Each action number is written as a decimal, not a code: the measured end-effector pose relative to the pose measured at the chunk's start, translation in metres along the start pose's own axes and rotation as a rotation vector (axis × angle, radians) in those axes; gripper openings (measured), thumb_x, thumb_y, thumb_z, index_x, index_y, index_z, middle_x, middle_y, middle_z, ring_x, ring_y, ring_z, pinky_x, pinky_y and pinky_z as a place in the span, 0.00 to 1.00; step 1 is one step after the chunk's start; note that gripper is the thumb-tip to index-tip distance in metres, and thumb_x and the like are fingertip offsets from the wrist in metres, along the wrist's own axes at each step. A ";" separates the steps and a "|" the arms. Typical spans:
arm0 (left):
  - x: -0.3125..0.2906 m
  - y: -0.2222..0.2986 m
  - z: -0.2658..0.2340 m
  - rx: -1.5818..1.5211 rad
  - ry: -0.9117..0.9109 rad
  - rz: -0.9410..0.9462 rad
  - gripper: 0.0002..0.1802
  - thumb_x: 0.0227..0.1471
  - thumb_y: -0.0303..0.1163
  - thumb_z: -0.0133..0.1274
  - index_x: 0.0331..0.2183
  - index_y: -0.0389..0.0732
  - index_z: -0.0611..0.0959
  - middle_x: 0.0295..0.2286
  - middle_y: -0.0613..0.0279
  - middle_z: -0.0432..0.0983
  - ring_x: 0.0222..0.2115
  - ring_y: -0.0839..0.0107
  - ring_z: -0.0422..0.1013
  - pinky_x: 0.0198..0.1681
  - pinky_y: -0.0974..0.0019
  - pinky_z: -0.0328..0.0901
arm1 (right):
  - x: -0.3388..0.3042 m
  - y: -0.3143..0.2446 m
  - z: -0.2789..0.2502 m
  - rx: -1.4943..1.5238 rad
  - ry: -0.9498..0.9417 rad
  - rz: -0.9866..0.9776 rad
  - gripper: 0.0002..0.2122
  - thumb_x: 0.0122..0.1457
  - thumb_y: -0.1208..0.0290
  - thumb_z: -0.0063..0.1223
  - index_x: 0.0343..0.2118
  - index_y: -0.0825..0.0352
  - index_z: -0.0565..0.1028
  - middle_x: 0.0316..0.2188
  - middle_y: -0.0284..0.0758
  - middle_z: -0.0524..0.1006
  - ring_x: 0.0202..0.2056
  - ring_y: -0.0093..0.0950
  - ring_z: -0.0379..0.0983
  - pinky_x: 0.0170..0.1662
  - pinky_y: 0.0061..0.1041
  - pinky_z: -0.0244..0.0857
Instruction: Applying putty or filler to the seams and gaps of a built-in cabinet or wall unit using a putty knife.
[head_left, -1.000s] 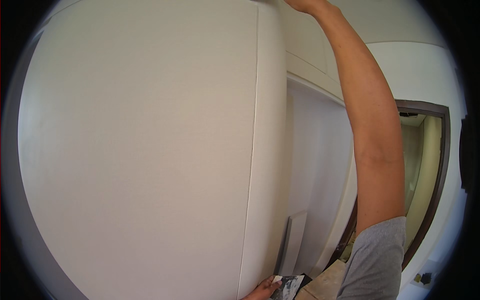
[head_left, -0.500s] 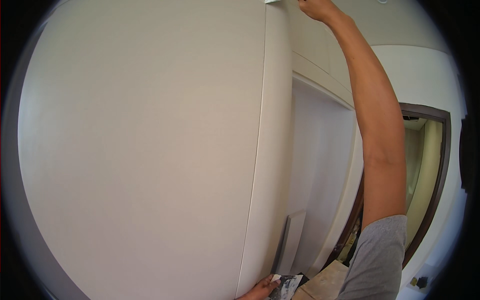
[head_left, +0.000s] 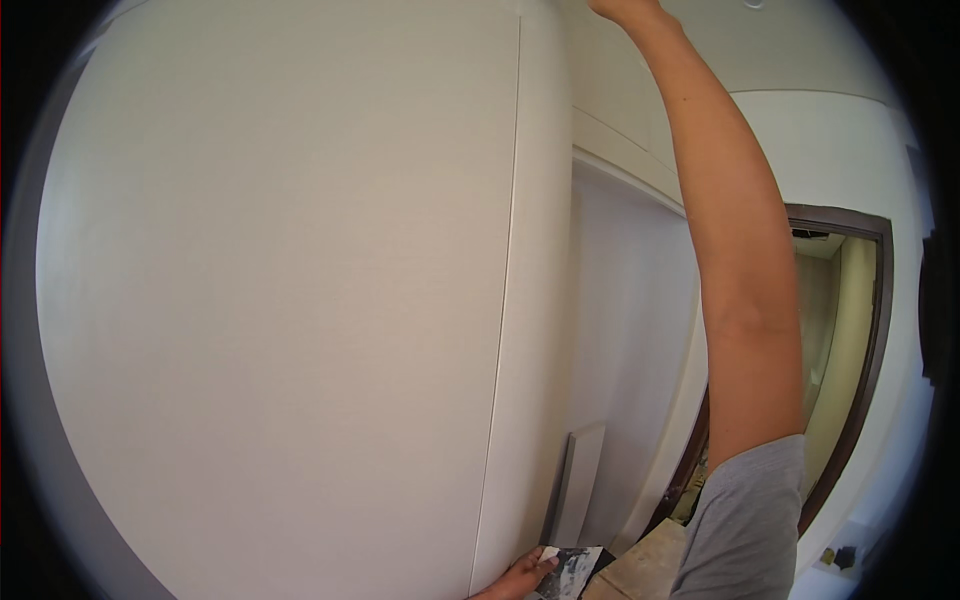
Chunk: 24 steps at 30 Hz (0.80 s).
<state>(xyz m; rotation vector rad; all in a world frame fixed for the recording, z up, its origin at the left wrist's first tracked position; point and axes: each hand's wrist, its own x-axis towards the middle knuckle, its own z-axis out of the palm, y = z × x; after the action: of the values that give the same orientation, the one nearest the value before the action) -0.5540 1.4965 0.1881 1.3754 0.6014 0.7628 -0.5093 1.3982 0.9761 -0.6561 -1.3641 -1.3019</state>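
Note:
Along the lower edge, my left hand (head_left: 525, 575) is closed on the edge of a flat dark plate smeared with white paste (head_left: 573, 572). The thumb lies on top of this plate, and its lower part is cut off by the frame. My right arm reaches straight up, and only part of my right hand (head_left: 625, 10) shows at the top edge. Its fingers are out of the frame, so what they hold is hidden. That hand is high up near the top of a large pale panel (head_left: 300, 300), by the panel's thin vertical seam.
Right of the panel is a pale recess (head_left: 635, 300), with a narrow grey board (head_left: 580, 485) leaning inside. A dark-framed doorway (head_left: 885, 300) stands farther right. Low down, beside my grey sleeve, lies a tan flat surface (head_left: 640, 565).
My right hand has moved slightly up and left, and its fingers and a pale tool edge near them have left the frame. The view has shifted a little. My left hand keeps its hold.

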 end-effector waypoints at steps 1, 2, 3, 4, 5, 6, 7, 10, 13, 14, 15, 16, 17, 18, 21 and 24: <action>0.000 0.000 0.000 0.007 0.000 0.004 0.25 0.71 0.37 0.43 0.61 0.31 0.66 0.54 0.57 0.73 0.55 0.72 0.66 0.61 0.71 0.58 | 0.000 0.000 -0.002 -0.065 -0.062 0.109 0.15 0.65 0.80 0.45 0.48 0.64 0.83 0.45 0.46 0.82 0.45 0.41 0.80 0.51 0.39 0.71; 0.001 0.000 0.000 0.014 0.000 0.008 0.25 0.71 0.37 0.43 0.61 0.31 0.66 0.54 0.57 0.73 0.55 0.73 0.67 0.60 0.71 0.58 | 0.000 0.005 0.000 -0.069 -0.061 0.110 0.15 0.65 0.80 0.45 0.48 0.64 0.83 0.45 0.46 0.82 0.45 0.41 0.80 0.51 0.39 0.71; 0.001 -0.001 0.000 0.021 0.001 0.013 0.25 0.71 0.37 0.43 0.61 0.31 0.65 0.53 0.57 0.73 0.54 0.73 0.67 0.60 0.71 0.58 | -0.001 0.012 0.005 -0.119 -0.018 0.044 0.15 0.64 0.79 0.46 0.47 0.64 0.83 0.44 0.46 0.82 0.45 0.41 0.80 0.51 0.39 0.72; 0.002 -0.001 0.001 0.026 0.003 0.018 0.25 0.71 0.37 0.43 0.61 0.31 0.65 0.53 0.57 0.73 0.54 0.73 0.67 0.60 0.71 0.58 | -0.003 0.015 0.008 -0.167 0.023 -0.024 0.14 0.64 0.77 0.47 0.47 0.63 0.83 0.43 0.45 0.82 0.44 0.41 0.80 0.51 0.40 0.72; 0.002 -0.001 0.001 0.031 0.005 0.023 0.26 0.71 0.37 0.43 0.61 0.31 0.65 0.53 0.57 0.73 0.54 0.73 0.67 0.60 0.71 0.58 | -0.002 0.016 0.009 -0.170 0.024 -0.025 0.14 0.64 0.77 0.47 0.47 0.63 0.83 0.43 0.45 0.82 0.44 0.41 0.80 0.51 0.40 0.72; 0.003 -0.003 0.001 0.032 0.002 0.024 0.26 0.71 0.37 0.43 0.61 0.31 0.65 0.53 0.57 0.73 0.54 0.73 0.67 0.60 0.71 0.58 | 0.000 0.019 0.010 -0.212 0.020 -0.050 0.14 0.62 0.77 0.48 0.46 0.63 0.83 0.43 0.45 0.83 0.45 0.41 0.80 0.51 0.40 0.72; 0.004 -0.004 0.000 0.019 0.005 0.021 0.26 0.71 0.37 0.43 0.61 0.31 0.65 0.53 0.57 0.73 0.54 0.73 0.67 0.60 0.72 0.59 | 0.000 0.020 0.012 -0.249 0.015 -0.073 0.14 0.61 0.77 0.49 0.46 0.62 0.83 0.43 0.44 0.83 0.45 0.41 0.80 0.51 0.40 0.72; 0.004 -0.004 0.000 -0.004 0.004 0.026 0.25 0.71 0.37 0.44 0.61 0.31 0.65 0.53 0.57 0.73 0.53 0.74 0.67 0.59 0.72 0.59 | 0.005 0.017 0.018 -0.334 0.074 -0.129 0.14 0.59 0.78 0.50 0.45 0.62 0.84 0.43 0.43 0.83 0.46 0.40 0.80 0.51 0.41 0.72; 0.002 -0.004 -0.001 0.007 -0.011 0.012 0.25 0.71 0.37 0.44 0.61 0.31 0.66 0.52 0.58 0.73 0.53 0.74 0.67 0.59 0.72 0.59 | 0.007 0.005 0.013 -0.364 0.037 -0.094 0.13 0.59 0.78 0.50 0.43 0.63 0.84 0.42 0.43 0.83 0.46 0.41 0.80 0.50 0.40 0.73; 0.001 -0.005 -0.002 0.026 -0.019 -0.010 0.25 0.71 0.37 0.44 0.61 0.31 0.66 0.51 0.59 0.74 0.53 0.75 0.67 0.59 0.72 0.60 | 0.007 -0.001 0.010 -0.362 0.035 -0.097 0.13 0.59 0.78 0.50 0.43 0.63 0.84 0.42 0.43 0.83 0.46 0.41 0.80 0.50 0.40 0.73; 0.001 -0.006 -0.002 0.022 -0.018 -0.009 0.25 0.71 0.37 0.44 0.61 0.31 0.66 0.51 0.59 0.74 0.53 0.75 0.67 0.59 0.72 0.60 | 0.008 -0.007 0.008 -0.388 -0.019 -0.083 0.12 0.59 0.78 0.50 0.41 0.63 0.84 0.41 0.43 0.83 0.45 0.41 0.80 0.50 0.40 0.73; -0.002 -0.003 -0.001 -0.011 -0.031 -0.010 0.24 0.71 0.37 0.44 0.60 0.31 0.67 0.51 0.59 0.74 0.52 0.75 0.68 0.58 0.72 0.60 | 0.008 -0.008 0.007 -0.416 -0.073 -0.066 0.11 0.59 0.78 0.50 0.40 0.64 0.83 0.40 0.43 0.83 0.45 0.41 0.80 0.49 0.40 0.73; -0.004 0.001 0.001 -0.045 -0.045 -0.010 0.24 0.71 0.37 0.44 0.59 0.31 0.67 0.51 0.59 0.75 0.52 0.75 0.68 0.58 0.72 0.60 | 0.009 -0.006 0.009 -0.418 -0.075 -0.067 0.11 0.59 0.78 0.50 0.40 0.64 0.83 0.40 0.43 0.83 0.45 0.41 0.80 0.49 0.40 0.73; -0.009 0.004 0.004 -0.047 -0.048 -0.012 0.24 0.71 0.37 0.44 0.59 0.31 0.67 0.51 0.59 0.75 0.52 0.75 0.68 0.58 0.72 0.60 | 0.011 -0.005 0.010 -0.422 -0.084 -0.068 0.10 0.58 0.78 0.51 0.39 0.65 0.83 0.39 0.44 0.83 0.44 0.41 0.80 0.47 0.41 0.73; -0.032 0.033 0.015 0.060 0.030 -0.183 0.45 0.64 0.50 0.51 0.70 0.37 0.52 0.61 0.42 0.65 0.63 0.66 0.61 0.64 0.65 0.58 | 0.015 -0.021 0.003 -0.420 -0.163 -0.059 0.09 0.57 0.78 0.52 0.39 0.66 0.82 0.38 0.44 0.83 0.42 0.41 0.81 0.46 0.41 0.73; -0.007 -0.011 0.006 0.130 0.207 -0.015 0.28 0.70 0.38 0.46 0.60 0.28 0.66 0.54 0.55 0.74 0.54 0.73 0.68 0.60 0.70 0.60 | 0.021 -0.026 -0.010 -0.423 -0.242 -0.110 0.10 0.57 0.78 0.53 0.39 0.67 0.82 0.38 0.45 0.83 0.41 0.42 0.80 0.44 0.42 0.73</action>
<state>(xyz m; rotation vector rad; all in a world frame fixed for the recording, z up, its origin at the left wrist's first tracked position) -0.5522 1.4867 0.1775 1.4186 0.8350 0.8731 -0.5348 1.3764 0.9854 -1.0667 -1.3398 -1.6632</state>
